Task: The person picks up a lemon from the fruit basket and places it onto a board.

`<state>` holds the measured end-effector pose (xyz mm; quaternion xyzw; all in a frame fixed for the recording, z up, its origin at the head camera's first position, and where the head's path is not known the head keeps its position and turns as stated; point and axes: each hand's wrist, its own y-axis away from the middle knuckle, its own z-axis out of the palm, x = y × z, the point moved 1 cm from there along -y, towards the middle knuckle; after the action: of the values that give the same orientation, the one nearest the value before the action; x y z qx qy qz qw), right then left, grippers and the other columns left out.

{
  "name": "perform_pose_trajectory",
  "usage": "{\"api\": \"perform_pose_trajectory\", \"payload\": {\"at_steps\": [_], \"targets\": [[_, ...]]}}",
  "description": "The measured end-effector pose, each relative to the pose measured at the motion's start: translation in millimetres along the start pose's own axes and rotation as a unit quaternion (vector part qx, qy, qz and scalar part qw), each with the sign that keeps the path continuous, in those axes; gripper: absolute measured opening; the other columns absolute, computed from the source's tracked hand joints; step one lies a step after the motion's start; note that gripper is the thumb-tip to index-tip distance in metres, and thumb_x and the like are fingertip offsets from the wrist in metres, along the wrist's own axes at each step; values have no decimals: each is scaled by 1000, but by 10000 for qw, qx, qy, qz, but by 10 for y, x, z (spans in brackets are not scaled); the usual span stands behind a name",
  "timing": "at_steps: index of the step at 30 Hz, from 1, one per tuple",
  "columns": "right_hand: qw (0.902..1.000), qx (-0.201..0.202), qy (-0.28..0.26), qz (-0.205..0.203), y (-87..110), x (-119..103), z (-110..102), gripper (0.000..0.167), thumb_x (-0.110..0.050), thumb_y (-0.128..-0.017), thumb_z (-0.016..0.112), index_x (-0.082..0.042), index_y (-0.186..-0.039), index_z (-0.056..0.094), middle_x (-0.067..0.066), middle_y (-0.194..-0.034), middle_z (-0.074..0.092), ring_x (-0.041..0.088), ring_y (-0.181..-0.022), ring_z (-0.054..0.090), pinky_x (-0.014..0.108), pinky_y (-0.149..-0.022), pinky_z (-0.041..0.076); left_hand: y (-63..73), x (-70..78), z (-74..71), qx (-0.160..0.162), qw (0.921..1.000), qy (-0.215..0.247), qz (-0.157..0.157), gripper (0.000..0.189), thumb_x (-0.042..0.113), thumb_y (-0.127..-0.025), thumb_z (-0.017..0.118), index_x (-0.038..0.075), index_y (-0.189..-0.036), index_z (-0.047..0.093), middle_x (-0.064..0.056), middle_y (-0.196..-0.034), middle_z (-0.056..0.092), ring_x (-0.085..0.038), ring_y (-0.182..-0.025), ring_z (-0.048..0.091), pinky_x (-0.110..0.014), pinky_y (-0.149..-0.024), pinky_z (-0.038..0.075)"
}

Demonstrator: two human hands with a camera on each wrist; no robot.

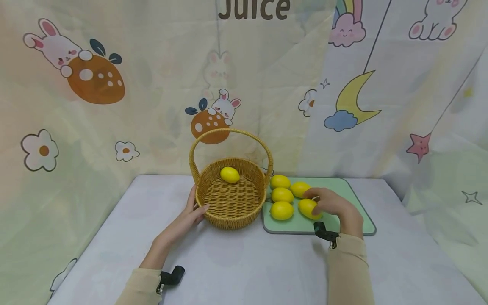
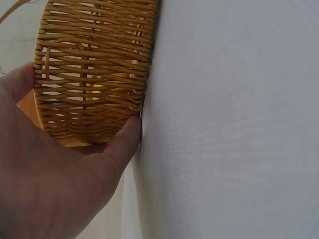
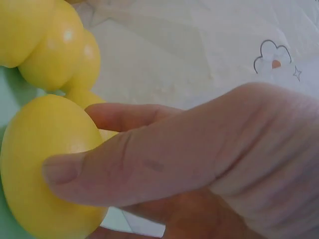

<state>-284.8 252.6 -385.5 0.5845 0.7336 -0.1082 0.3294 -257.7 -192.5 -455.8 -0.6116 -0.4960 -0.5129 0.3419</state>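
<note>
A wicker basket (image 1: 230, 222) with a tall arched handle stands on the table, and one lemon (image 1: 230, 174) lies inside against its back wall. My left hand (image 1: 189, 217) holds the basket's left side; in the left wrist view its thumb (image 2: 124, 142) presses low on the woven wall. On the green cutting board (image 1: 343, 190), my right hand (image 1: 333, 204) grips the nearest right lemon (image 1: 308, 208). The right wrist view shows the thumb (image 3: 67, 174) lying across that lemon, the other fingers behind it. More lemons (image 1: 282, 210) sit to its left and behind.
The cutting board lies right beside the basket, its grey rim near the basket wall. A white cloth covers the table (image 1: 244, 267). Behind it hangs a printed curtain (image 1: 160, 106) with rabbits, flowers and a moon.
</note>
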Motion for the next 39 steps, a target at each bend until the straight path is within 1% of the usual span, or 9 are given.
{"api": "perform_pose_trajectory", "payload": {"at_steps": [6, 12, 17, 20, 24, 27, 31, 36, 39], "targets": [[9992, 68, -45, -395, -75, -8, 23, 59, 2, -76, 64, -2, -135, 58, 19, -141, 56, 42, -128, 50, 58, -106, 43, 2, -2, 0, 27, 10000, 71, -18, 90, 59, -94, 56, 58, -148, -16, 7, -167, -12, -21, -155, 11, -48, -121, 29], [9987, 121, -99, -486, -104, -4, 31, 57, 2, -78, 63, -2, -135, 57, 20, -141, 56, 42, -129, 50, 58, -105, 44, 7, 13, 6, 5, 10000, 37, 35, 90, 59, -95, 55, 55, -149, -17, 4, -167, -12, -23, -155, 12, -49, -121, 29], [9984, 250, -143, -477, -93, -32, 4, 53, -8, -87, 64, -3, -138, 54, 21, -142, 54, 43, -130, 50, 60, -106, 43, 10, 8, 6, 0, 10000, -36, 7, 90, 59, -96, 53, 54, -149, -19, 1, -167, -15, -26, -156, 9, -50, -121, 28], [9982, 376, -202, -418, -73, -81, -25, 51, -15, -93, 61, -4, -141, 51, 21, -142, 54, 43, -129, 50, 60, -105, 44, 8, 0, 3, 17, 10000, -67, -28, 90, 58, -96, 53, 53, -149, -20, 0, -167, -15, -27, -156, 8, -50, -121, 28], [9971, 532, -261, -475, -38, -207, -55, 47, -20, -98, 57, -6, -142, 50, 20, -142, 54, 41, -129, 51, 59, -104, 45, 9, 4, 3, 22, 10000, -85, -35, 89, 58, -96, 53, 54, -149, -19, 0, -167, -14, -27, -156, 9, -50, -121, 29], [9958, 578, -297, -651, -11, -340, -56, 45, -21, -99, 56, -8, -142, 51, 20, -142, 54, 40, -128, 52, 57, -104, 46, 13, 12, 0, 55, 9999, -78, -36, 90, 59, -95, 54, 55, -149, -19, 1, -167, -14, -27, -156, 8, -50, -121, 29], [9933, 537, -293, -979, -4, -521, -23, 44, -20, -99, 57, -10, -142, 53, 20, -140, 55, 38, -126, 55, 53, -103, 49, 13, 11, -5, 66, 9999, -73, -26, 92, 58, -96, 54, 53, -150, -20, -1, -167, -15, -28, -156, 5, -50, -120, 29], [9895, 488, -225, -1342, -18, -776, 64, 44, -18, -98, 59, -14, -141, 54, 15, -137, 58, 34, -123, 58, 51, -101, 51, 1, -13, -17, 27, 10000, 20, 5, 92, 56, -96, 55, 52, -150, -20, 0, -167, -16, -27, -156, 5, -51, -121, 28], [9845, 440, -247, -1682, -42, -953, 146, 43, -13, -96, 60, -13, -139, 57, 14, -137, 59, 36, -121, 59, 50, -100, 52, -2, -30, -20, 16, 9999, 82, 75, 90, 51, -99, 54, 51, -151, -20, -2, -167, -15, -28, -156, 4, -51, -121, 29]]}}
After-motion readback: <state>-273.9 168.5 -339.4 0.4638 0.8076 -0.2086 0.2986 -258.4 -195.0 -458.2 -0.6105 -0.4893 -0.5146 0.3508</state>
